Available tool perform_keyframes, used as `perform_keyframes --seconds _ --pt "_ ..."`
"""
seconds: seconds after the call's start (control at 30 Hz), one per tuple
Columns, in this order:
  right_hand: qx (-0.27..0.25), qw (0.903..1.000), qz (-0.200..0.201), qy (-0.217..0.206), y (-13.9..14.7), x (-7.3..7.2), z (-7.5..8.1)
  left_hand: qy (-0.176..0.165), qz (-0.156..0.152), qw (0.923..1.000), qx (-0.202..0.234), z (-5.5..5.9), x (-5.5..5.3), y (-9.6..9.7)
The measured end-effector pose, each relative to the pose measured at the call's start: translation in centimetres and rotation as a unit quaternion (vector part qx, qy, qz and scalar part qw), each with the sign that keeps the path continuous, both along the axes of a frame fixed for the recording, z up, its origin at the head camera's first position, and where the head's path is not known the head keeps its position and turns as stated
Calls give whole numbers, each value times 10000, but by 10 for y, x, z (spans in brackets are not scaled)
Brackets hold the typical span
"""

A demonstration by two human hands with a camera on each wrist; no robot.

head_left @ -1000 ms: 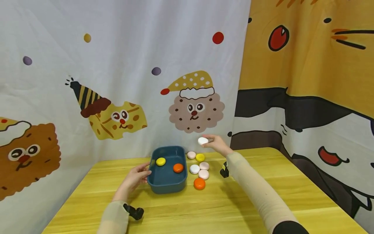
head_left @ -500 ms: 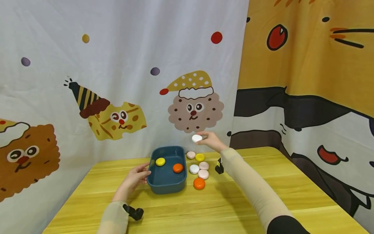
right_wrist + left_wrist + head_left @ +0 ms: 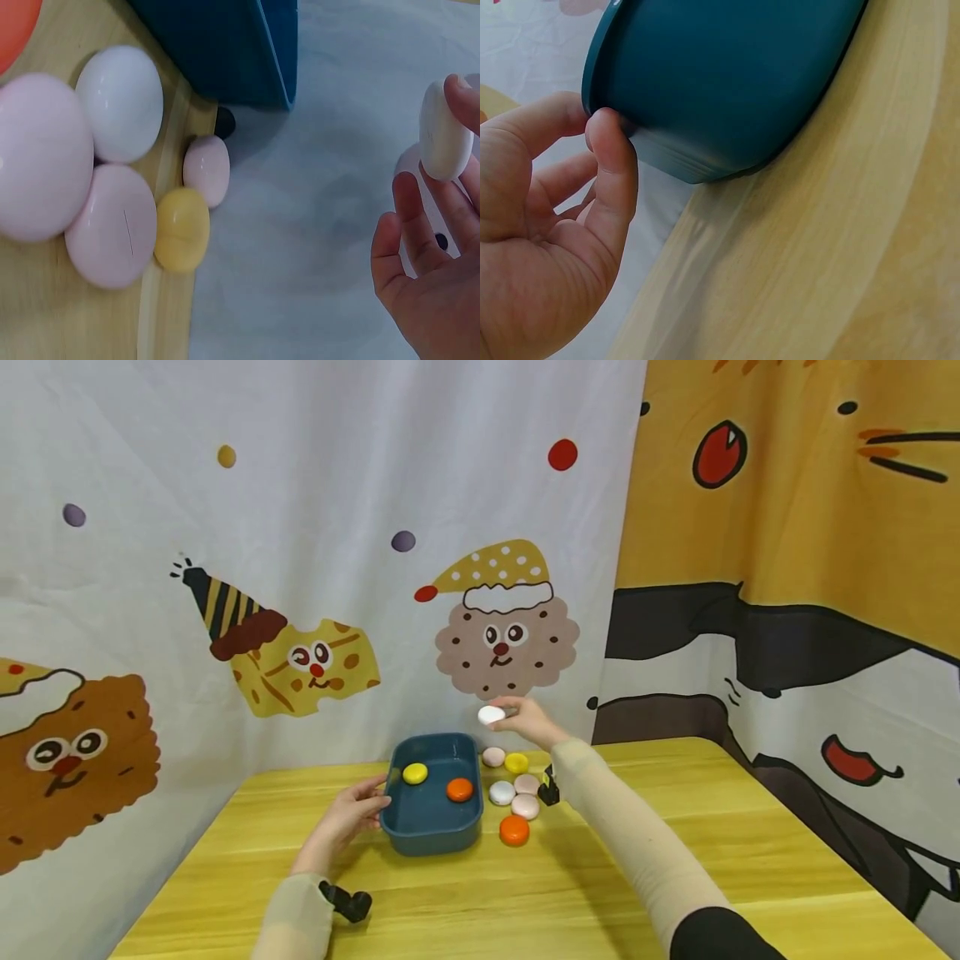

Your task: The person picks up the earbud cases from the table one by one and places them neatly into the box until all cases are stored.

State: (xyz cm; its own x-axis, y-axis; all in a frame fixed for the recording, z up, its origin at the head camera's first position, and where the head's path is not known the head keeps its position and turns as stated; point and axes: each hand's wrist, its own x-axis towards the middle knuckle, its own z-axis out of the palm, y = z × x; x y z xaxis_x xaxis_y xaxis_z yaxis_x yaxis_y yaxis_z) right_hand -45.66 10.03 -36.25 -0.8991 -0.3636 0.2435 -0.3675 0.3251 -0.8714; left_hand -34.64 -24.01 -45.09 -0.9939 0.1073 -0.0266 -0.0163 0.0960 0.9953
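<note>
My left hand [image 3: 351,814] pinches the left rim of a dark teal, rounded rectangular bin [image 3: 431,845], thumb outside near the rim in the left wrist view. A yellow disc [image 3: 415,773] and an orange disc [image 3: 460,790] lie inside it. Above the table, right of the bin's back end, my right hand [image 3: 528,722] holds a glossy white rounded disc [image 3: 444,133] between thumb and fingers. Beside the bin's right wall lie another white disc [image 3: 502,792], several pale pink discs [image 3: 525,807], a yellow one [image 3: 517,763] and an orange one [image 3: 514,830].
The wood-grain table [image 3: 600,877] runs back to a white curtain [image 3: 330,510] printed with cartoon snacks. A yellow, black and white printed curtain [image 3: 690,535] hangs on the right. Each wrist carries a small black camera.
My right hand has moved left with the white disc, from beyond the loose discs toward the bin's back right corner. My left hand and the bin stay in place.
</note>
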Motion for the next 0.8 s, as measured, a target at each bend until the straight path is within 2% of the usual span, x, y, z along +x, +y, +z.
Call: perform_keyframes --seconds 0.23,0.53,0.8 --pt "86 9998 139 75 -16 -1 -5 28 48 10000 48 -1 2 1" --pt "425 9988 54 242 -33 3 5 81 73 9999 -20 5 0 3" --pt "152 9995 281 39 -45 1 -7 131 40 9999 17 4 4 3"
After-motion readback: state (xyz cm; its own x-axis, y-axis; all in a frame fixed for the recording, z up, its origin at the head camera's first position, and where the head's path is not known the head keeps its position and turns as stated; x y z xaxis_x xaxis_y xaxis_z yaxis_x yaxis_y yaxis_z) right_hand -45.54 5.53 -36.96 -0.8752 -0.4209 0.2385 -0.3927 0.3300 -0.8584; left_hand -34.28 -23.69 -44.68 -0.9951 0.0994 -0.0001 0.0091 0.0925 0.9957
